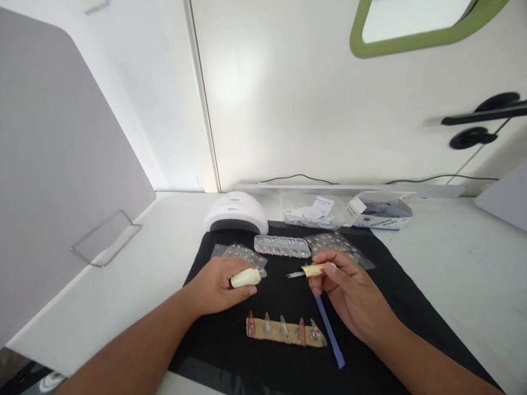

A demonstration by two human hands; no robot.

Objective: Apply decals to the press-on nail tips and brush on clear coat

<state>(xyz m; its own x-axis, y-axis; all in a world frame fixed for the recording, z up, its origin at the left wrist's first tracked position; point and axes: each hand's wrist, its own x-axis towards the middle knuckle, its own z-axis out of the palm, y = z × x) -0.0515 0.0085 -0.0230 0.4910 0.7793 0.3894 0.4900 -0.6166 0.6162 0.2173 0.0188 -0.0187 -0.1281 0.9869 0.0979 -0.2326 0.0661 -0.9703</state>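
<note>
My left hand [214, 282] is closed around a cream-coloured nail polish bottle [246, 278], tilted onto its side, with a small clear piece at its right end. Between the thumb and fingers of my right hand [349, 293] is a gold-capped nail polish brush [315, 270]. Its bristles point left toward the bottle, with a gap between them. Below both hands, several pointed false nails [284, 328], some clear and some pinkish, stand in a row on a tan strip [274, 332]. A blue-purple stick [329, 332] lies beside the strip, its upper end near my right hand.
A black mat [214, 351] covers the middle of the white table [123, 291]. Toward the back are a white nail lamp [236, 210], a clear compartment case [282, 246], sticker sheets [335, 244], a plastic bag [315, 211] and an opened box [381, 214]. A wire handle [107, 238] is at left.
</note>
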